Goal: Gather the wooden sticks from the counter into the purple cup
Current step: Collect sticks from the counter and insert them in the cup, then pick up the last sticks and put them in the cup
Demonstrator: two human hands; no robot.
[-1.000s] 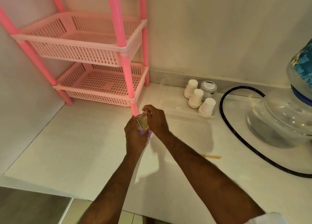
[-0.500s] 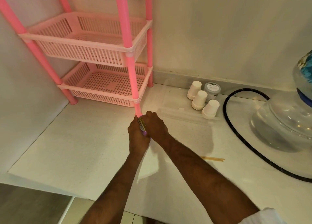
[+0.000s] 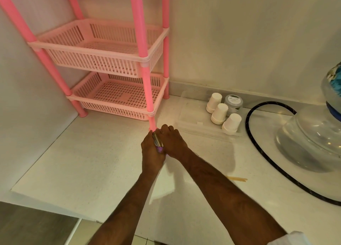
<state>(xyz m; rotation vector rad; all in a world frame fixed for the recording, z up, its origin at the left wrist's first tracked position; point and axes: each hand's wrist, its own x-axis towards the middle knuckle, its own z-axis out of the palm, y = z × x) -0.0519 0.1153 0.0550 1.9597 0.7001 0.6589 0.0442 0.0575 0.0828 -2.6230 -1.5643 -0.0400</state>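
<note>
Pale speckled stone makes up your table. Near its middle, your left hand and right hand both curl round the purple cup, pressing its thin, flat wooden sticks into a bundle. You seem to be settling them. Next, free one hand for the stray sticks lying flat toward the right front edge.

both hands hide most of the purple cup; the water jug is cut off at right.
</note>
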